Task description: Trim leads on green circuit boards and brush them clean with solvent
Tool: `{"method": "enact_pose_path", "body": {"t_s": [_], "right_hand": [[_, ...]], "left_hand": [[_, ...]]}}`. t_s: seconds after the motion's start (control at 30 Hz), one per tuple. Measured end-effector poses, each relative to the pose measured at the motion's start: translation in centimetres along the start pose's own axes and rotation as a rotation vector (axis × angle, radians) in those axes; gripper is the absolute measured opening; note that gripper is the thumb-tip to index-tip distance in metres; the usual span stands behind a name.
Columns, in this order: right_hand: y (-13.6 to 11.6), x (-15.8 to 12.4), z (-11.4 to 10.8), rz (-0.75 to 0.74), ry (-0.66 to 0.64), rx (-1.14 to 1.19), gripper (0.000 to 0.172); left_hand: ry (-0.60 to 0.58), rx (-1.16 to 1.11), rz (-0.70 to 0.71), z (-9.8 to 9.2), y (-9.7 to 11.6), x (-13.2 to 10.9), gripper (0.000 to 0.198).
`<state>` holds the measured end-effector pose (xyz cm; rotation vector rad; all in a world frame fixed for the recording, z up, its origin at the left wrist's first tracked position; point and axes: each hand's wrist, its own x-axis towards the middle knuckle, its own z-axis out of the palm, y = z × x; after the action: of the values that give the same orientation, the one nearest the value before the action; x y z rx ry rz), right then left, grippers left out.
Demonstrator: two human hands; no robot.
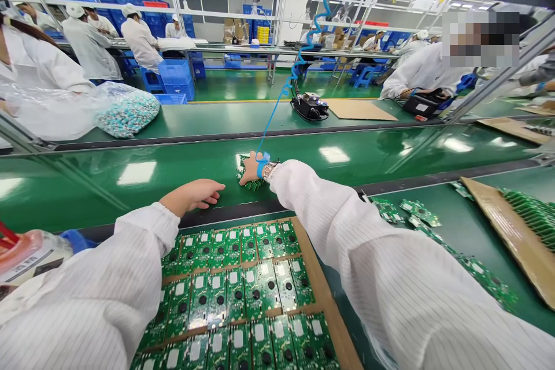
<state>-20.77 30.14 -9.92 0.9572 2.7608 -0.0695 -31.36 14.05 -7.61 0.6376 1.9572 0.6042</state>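
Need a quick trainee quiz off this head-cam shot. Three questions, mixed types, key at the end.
1. Multiple choice: the blue wrist strap is worn on which side? A) left B) right
2. True or false: the bare left hand is gripping a circuit board.
3. Fill in: the green rectangular circuit boards on the flat brown cardboard sheet lie in ___ visible rows.

Key:
1. B, next to the right hand.
2. False; nothing shows in its fingers.
3. Three.
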Motion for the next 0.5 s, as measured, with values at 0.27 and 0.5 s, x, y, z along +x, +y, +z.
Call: {"method": "enact_pose_path", "body": {"t_s": [0.27, 0.5], "right_hand": [[-1.5, 0.1, -0.6, -0.047, -0.038, -0.024, 0.051], [-1.5, 0.2, -0.7, -0.039, -0.054, 0.006, 0.061]], "left_hand": [[0.030, -0.049, -0.008, 0.6, 0.1, -0.3, 0.027], [0.048, -0.182, -0.057, -0.2, -0.7, -0.8, 0.025]]}}
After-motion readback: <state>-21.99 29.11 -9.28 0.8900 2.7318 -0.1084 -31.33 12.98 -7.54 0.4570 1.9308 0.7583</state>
